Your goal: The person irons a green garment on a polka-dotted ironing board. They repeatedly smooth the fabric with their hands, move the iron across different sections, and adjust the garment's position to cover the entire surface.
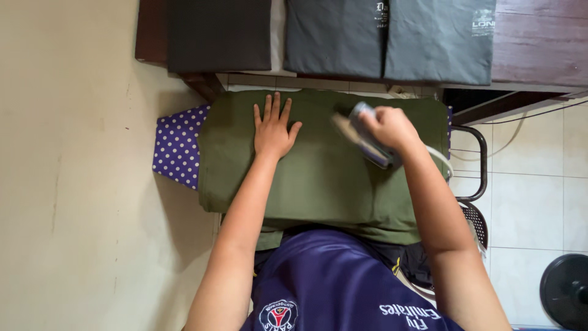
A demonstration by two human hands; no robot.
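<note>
An olive-green garment [318, 178] is lying spread over an ironing board whose purple polka-dot cover [177, 147] is showing only at the narrow end on the left. The left hand [274, 130] is resting flat on the cloth, fingers released and slightly fanned, pressing near the garment's far edge. The right hand [389, 127] is clenching the handle of a clothes iron [362, 133] (blurred, so its details cannot be told), which is sitting on the garment toward its right side, near the far edge. Between the two hands a stretch of smooth green cloth is lying open, and more of it is reaching toward the person's body, where the near edge is hanging over the board. Past the right edge of the garment a dark metal iron rest [474, 162] is sticking out over the tiled floor [533, 184]. Just beyond the far edge, folded dark shirts [343, 37] are lying side by side on a wooden table [539, 43].
</note>
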